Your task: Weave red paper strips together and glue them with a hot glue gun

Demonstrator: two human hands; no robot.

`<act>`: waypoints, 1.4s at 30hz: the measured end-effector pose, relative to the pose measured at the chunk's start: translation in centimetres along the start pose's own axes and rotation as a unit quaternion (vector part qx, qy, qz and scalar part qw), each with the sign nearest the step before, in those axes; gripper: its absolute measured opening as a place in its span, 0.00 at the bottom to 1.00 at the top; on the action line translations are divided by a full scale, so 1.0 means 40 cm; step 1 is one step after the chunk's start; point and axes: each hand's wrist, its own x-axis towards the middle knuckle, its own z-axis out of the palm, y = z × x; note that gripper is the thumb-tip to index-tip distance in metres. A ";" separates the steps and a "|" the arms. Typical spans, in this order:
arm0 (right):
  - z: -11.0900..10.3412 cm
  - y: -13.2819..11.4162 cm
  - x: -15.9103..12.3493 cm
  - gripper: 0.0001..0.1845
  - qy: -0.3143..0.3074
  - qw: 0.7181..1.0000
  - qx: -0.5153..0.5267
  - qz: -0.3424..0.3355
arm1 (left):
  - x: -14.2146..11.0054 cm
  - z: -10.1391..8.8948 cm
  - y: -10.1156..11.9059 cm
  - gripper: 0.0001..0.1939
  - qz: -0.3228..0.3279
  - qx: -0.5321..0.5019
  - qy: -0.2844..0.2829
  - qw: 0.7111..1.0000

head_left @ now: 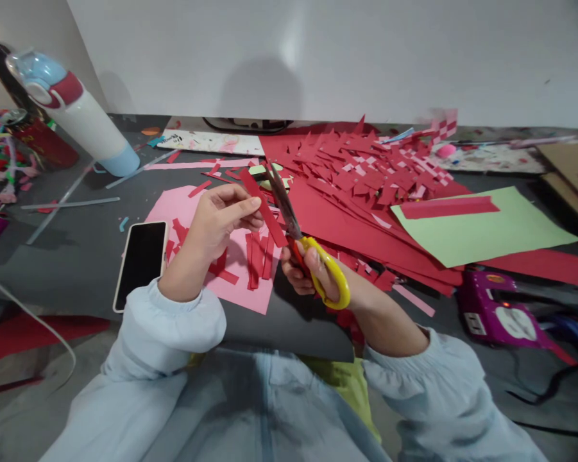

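My left hand [228, 215] pinches a red paper strip [264, 212] between thumb and fingers. In my right hand [305, 269] is a pair of scissors [324, 273] with yellow and red handles. The blades point up and away, close beside the strip's right edge; whether they touch it I cannot tell. Under my hands lies a sheet of pink paper [250, 305] bearing several red strips [254, 263] and small red scraps. Beyond my right hand, a heap of cut red and pink paper pieces [360, 167] covers large red sheets [346, 221].
A phone [142, 263] lies by my left forearm. A bottle [86, 122] and a can [41, 138] stand at the far left. On the right are a green sheet [485, 231] with a red strip on it, a purple box [498, 308] and cables. A white wall [346, 58] rises behind.
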 end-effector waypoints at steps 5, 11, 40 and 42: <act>0.002 -0.018 0.018 0.24 0.112 0.992 0.017 -0.059 | -0.002 0.005 0.006 0.16 -0.035 0.026 -0.044 0.998; 0.008 -0.046 0.019 0.26 0.155 0.981 -0.009 -0.120 | -0.001 0.021 -0.008 0.16 -0.022 0.096 -0.088 0.991; 0.008 -0.064 0.011 0.28 0.180 0.975 -0.102 -0.075 | 0.014 0.005 -0.027 0.10 0.010 0.111 0.025 0.993; 0.007 -0.065 0.011 0.27 0.192 0.972 -0.112 -0.072 | 0.017 0.003 -0.028 0.09 0.013 0.115 0.030 0.993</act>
